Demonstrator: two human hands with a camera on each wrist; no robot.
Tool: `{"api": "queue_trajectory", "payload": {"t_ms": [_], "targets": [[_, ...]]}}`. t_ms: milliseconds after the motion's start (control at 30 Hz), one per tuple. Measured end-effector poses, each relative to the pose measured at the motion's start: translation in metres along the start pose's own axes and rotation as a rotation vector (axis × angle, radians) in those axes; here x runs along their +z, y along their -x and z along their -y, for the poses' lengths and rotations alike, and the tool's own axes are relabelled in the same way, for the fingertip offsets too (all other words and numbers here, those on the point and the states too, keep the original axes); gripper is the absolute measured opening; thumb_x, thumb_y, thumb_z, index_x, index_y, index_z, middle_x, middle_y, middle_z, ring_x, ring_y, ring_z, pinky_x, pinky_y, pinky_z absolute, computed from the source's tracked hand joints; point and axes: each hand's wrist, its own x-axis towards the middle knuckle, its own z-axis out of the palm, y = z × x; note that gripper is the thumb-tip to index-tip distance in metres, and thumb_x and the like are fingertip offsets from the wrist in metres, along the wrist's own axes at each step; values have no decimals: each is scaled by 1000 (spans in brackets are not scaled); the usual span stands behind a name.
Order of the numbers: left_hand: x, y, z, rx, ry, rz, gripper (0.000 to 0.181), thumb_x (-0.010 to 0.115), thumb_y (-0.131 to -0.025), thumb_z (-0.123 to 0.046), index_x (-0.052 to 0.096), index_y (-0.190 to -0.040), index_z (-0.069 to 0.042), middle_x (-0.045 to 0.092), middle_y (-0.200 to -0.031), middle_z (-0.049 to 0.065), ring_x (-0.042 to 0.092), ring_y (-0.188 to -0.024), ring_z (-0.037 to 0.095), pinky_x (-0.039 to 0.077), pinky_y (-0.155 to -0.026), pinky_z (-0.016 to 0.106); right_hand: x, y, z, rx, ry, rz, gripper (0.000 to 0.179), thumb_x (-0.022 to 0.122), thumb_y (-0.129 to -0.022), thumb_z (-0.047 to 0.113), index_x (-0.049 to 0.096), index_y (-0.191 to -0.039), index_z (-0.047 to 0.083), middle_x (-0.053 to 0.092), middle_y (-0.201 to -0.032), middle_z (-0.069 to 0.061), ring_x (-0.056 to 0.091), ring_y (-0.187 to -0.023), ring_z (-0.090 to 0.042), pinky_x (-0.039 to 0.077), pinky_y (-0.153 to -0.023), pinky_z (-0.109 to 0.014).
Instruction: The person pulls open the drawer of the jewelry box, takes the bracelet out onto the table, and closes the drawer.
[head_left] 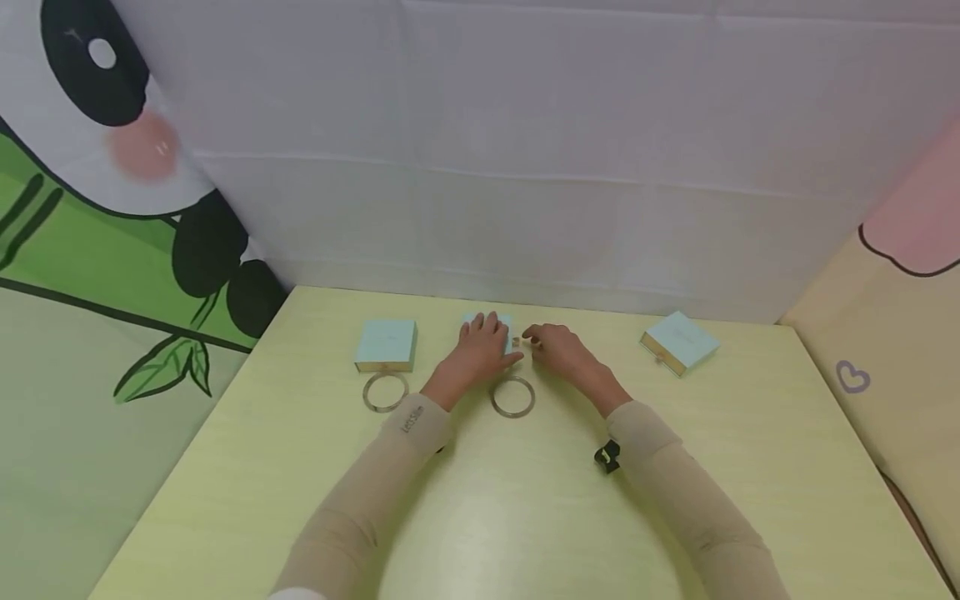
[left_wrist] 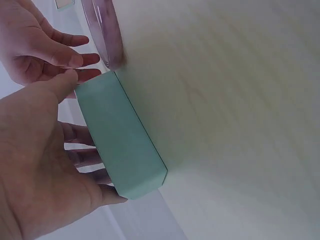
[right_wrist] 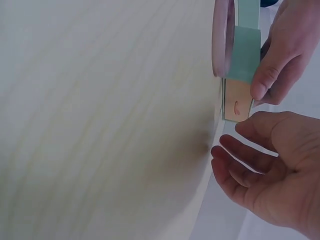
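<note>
Box [left_wrist: 122, 137], tan end [right_wrist: 236, 97] twd R hand [right_wrist: 285, 172]

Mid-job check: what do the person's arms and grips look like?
The left sleeve and right sleeve are long and beige. Dark lettering marks the left one near the wrist; a black device with a yellowish mark shows beside the right cuff. The left grip and right grip are bare, ungloved.

And there's a broad lane along the lower-centre tabletop [head_left: 540, 517], walled by sleeves [head_left: 697, 500] either side! Upper centre is jammed: left hand [head_left: 475, 350] over the middle box [left_wrist: 120, 135], a ring [head_left: 512, 415] just below, right hand [head_left: 564, 352] alongside. Rightward, a gap opens before the angled box [head_left: 681, 340].
</note>
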Motion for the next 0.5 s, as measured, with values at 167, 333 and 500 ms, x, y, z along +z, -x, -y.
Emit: {"api": "queue_trajectory", "payload": {"t_ms": [167, 333, 500], "targets": [[-1, -1, -4, -38, -19, 0, 61, 48, -105, -52, 47, -144, -5, 34, -153, 18, 26, -147, 41, 28, -116, 60, -6, 11, -4, 16, 16, 4, 36, 52, -98, 2, 63, -132, -1, 68, -125, -21, 65, -115, -38, 55, -92, -49], [-1, 1, -8, -69, 7, -4, 62, 52, -104, -49, 46, -145, -2, 31, -153, 23, 24, -147, 45, 26, -117, 61, -10, 25, -10, 12, 52, -10, 34, 55, -98, 5, 63, -131, -3, 67, -124, -23, 64, -116, -40, 53, -95, -50], [-2, 5, -13, -99, -42, -47, 67, 52, -104, -51, 46, -147, 0, 34, -147, 25, 33, -136, 43, 33, -112, 59, -12, 36, -17, 8, 66, -21, 33, 58, -101, 10, 62, -131, -3, 66, -125, -23, 61, -119, -40, 50, -99, -52]]}}
